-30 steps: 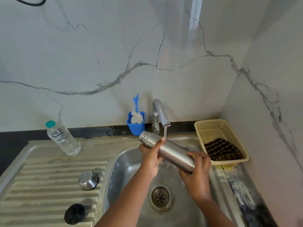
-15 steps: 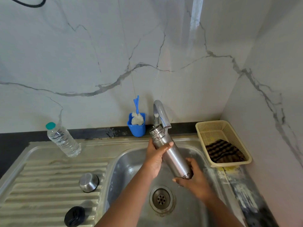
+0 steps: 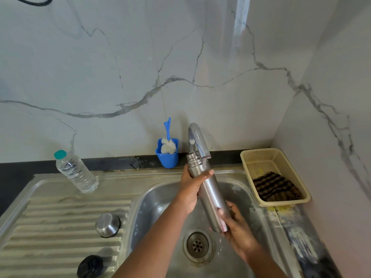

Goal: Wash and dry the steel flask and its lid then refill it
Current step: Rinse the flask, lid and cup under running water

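Observation:
The steel flask (image 3: 208,193) stands nearly upright over the sink basin (image 3: 152,209), its open threaded mouth right under the tap spout (image 3: 197,141). My left hand (image 3: 191,187) grips its upper part just below the neck. My right hand (image 3: 234,227) cups and holds its base. On the draining board lie the steel lid cap (image 3: 108,225) and a black inner stopper (image 3: 90,266). A clear plastic water bottle (image 3: 75,171) with a teal cap stands at the board's back left.
A blue cup with a white-headed brush (image 3: 167,151) stands behind the tap. A beige plastic basket (image 3: 279,157) holding a dark checked cloth (image 3: 275,187) sits at the right by the marble side wall. The drain (image 3: 197,245) is below the flask.
The flask has swung from lying tilted across the stream to nearly upright, mouth raised under the spout. My right hand moved from gripping the side to cupping the base.

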`<control>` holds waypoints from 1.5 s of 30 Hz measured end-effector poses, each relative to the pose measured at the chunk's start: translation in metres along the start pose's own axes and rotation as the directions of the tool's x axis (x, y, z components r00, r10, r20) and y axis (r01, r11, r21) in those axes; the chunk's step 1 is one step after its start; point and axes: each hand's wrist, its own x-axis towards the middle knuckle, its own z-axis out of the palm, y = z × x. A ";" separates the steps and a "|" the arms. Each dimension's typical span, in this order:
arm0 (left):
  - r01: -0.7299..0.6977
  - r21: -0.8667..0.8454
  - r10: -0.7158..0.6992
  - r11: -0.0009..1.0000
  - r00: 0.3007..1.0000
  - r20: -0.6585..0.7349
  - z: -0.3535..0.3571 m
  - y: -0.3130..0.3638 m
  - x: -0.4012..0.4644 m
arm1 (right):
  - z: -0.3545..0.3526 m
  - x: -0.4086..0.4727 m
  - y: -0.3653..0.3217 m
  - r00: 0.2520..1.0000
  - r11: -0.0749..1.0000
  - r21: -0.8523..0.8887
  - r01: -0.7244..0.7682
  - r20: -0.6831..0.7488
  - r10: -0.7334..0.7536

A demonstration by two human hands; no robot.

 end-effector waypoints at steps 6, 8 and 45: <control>-0.030 -0.012 0.029 0.999 0.995 -0.096 0.006 -0.002 0.000 | 0.001 0.009 -0.001 0.963 0.950 -0.237 0.204 -0.126 -0.238; -0.060 -0.054 0.054 0.997 0.994 -0.090 0.006 0.001 -0.001 | 0.000 0.010 -0.003 0.994 0.997 0.032 0.070 -0.088 -0.066; 0.060 -0.096 -0.072 0.994 0.989 -0.129 0.012 -0.019 -0.003 | 0.007 0.005 0.006 0.669 0.374 -0.853 0.364 -0.040 -0.743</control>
